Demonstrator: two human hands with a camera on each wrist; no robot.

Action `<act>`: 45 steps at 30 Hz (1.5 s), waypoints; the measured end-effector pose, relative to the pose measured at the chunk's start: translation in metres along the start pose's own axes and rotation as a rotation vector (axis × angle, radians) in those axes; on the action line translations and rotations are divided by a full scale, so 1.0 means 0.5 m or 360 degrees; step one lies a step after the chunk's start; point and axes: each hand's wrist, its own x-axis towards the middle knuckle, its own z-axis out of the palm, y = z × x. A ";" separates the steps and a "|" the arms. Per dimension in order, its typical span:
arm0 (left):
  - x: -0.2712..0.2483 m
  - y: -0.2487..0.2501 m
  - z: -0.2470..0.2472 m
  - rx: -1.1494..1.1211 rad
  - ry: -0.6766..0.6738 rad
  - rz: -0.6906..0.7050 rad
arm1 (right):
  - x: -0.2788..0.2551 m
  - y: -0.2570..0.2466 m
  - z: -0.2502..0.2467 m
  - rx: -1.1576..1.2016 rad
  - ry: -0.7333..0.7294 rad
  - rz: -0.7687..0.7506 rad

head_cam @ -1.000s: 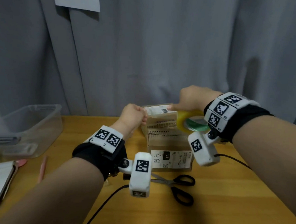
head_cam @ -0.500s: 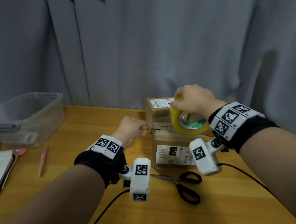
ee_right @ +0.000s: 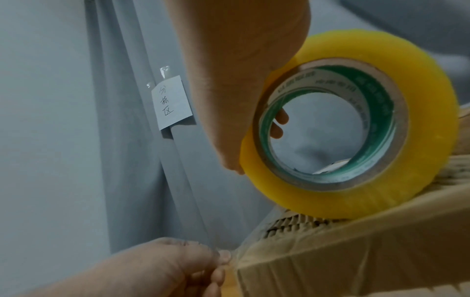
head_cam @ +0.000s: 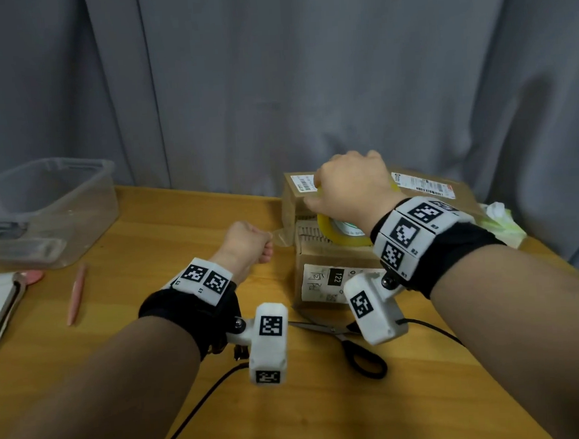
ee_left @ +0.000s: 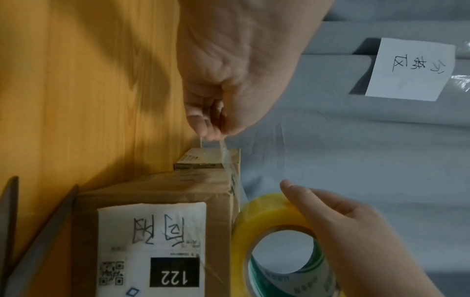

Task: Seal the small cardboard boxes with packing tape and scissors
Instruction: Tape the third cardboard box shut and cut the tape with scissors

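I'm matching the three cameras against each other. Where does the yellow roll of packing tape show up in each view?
Head: tape roll right of centre, under the right hand, on the box.
Left wrist: tape roll bottom right.
Right wrist: tape roll fills the right side.
Shared landmark: cardboard box.

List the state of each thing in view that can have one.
Left hand: pinching the free tape end.
Right hand: gripping the tape roll.
Front box: tape strip stretched over its top.
Scissors: lying on the table.
Plastic bin: lidless.
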 end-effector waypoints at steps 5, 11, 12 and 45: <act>0.012 -0.017 0.019 0.0073 0.0020 -0.0042 | 0.006 -0.010 0.001 -0.0069 -0.0032 -0.0023; -0.007 -0.035 0.069 0.0339 -0.0185 -0.0140 | -0.007 0.030 -0.006 0.0404 0.0079 0.0118; -0.010 -0.032 0.067 0.0415 -0.0206 -0.0176 | -0.011 0.041 -0.006 0.0482 0.0061 0.0174; 0.019 0.024 0.058 0.1128 -0.0838 0.0656 | -0.025 0.182 0.008 0.0211 -0.0245 0.0447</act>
